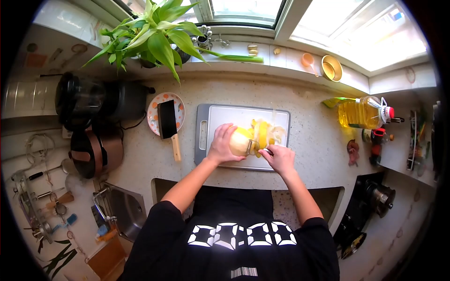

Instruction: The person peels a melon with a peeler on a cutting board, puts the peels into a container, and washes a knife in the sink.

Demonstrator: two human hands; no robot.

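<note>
My left hand [221, 146] is closed round the left side of a large, round, pale-yellow fruit [240, 140], which looks like a partly peeled melon, over the cutting board. In my right hand [280, 159] is the handle of a peeler [252, 146], its metal head against the fruit's right side. Yellow and whitish strips of peel [277, 133] lie on the right part of the white, grey-edged cutting board [229, 110]. Some of the fruit's underside is hidden by my fingers.
Left of the board, a cleaver [167, 121] rests across a patterned plate [153, 114], handle towards me. An oil bottle [363, 112] lies at the right. A leafy plant [161, 44] overhangs the back-left counter. A sink [126, 208] is at the lower left.
</note>
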